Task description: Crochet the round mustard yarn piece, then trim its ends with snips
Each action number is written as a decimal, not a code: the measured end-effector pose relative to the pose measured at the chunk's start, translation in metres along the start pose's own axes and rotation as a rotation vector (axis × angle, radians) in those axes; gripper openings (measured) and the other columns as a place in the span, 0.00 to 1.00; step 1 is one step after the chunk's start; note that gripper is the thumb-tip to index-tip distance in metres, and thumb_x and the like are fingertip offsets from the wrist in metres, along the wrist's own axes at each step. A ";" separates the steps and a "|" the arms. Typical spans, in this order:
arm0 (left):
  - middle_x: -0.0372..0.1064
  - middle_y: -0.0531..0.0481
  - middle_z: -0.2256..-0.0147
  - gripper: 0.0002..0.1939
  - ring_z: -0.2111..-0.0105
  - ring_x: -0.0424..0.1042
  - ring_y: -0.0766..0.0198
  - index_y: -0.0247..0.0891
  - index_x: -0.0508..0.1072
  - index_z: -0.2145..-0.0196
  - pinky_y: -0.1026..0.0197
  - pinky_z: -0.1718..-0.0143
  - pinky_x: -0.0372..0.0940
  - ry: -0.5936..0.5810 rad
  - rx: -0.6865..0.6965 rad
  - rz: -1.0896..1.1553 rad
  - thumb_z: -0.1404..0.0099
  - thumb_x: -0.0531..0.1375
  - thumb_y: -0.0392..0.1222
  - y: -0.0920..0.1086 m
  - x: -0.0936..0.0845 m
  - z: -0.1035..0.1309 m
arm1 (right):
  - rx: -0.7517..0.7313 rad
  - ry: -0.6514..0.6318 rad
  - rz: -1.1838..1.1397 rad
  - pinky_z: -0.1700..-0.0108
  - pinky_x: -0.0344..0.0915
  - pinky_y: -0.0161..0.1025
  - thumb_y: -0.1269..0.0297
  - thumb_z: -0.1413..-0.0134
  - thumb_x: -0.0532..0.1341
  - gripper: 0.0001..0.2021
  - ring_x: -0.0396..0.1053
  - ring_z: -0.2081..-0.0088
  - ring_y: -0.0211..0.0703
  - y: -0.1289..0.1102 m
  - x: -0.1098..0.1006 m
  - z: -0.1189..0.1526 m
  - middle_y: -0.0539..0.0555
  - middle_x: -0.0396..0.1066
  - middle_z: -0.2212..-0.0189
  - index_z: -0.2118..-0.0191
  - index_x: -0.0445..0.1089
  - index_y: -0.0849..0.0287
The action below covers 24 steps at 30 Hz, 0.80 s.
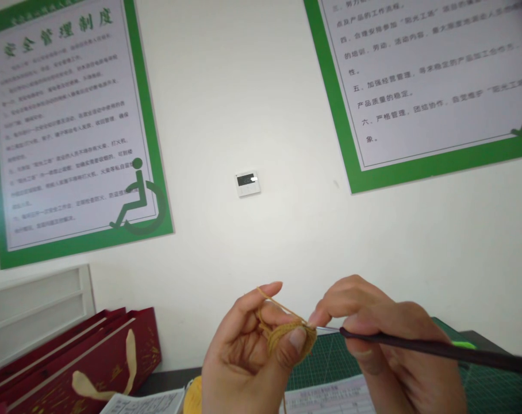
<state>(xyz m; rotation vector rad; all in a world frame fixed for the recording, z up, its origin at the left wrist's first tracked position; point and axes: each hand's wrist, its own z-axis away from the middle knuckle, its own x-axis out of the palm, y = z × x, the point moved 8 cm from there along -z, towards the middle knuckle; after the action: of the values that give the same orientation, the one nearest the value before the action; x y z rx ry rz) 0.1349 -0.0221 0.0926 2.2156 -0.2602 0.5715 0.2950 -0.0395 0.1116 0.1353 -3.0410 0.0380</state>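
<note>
My left hand (252, 345) pinches a small mustard-yellow crochet piece (282, 336) between thumb and fingers. A strand of the same yarn (282, 305) runs over its raised index finger down to the work. My right hand (386, 333) grips a crochet hook (399, 340) with a dark handle and a thin metal shaft. The hook's tip meets the upper right edge of the piece, where the right index fingertip also is; the very tip is hidden in the stitches. A yarn end hangs below the left hand.
A green cutting mat (330, 359) and a printed sheet (330, 395) lie beneath the hands. Yellow yarn (192, 397) shows by the left wrist, near another paper (144, 402). Dark red gift bags (101, 362) stand at left. Green-framed posters (151, 144) and a thermostat (248, 184) are on the wall.
</note>
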 end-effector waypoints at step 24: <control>0.75 0.53 0.74 0.23 0.72 0.73 0.68 0.46 0.81 0.55 0.69 0.69 0.69 -0.113 -0.023 0.001 0.49 0.75 0.34 -0.007 0.003 -0.001 | -0.024 0.164 -0.065 0.63 0.72 0.51 0.74 0.35 0.58 0.08 0.75 0.64 0.47 -0.001 -0.003 0.007 0.56 0.78 0.64 0.53 0.68 0.57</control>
<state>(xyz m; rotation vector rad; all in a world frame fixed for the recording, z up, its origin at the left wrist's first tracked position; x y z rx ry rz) 0.1396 -0.0169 0.0901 2.2285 -0.3252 0.4419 0.2976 -0.0407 0.1042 0.2174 -2.8700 0.0075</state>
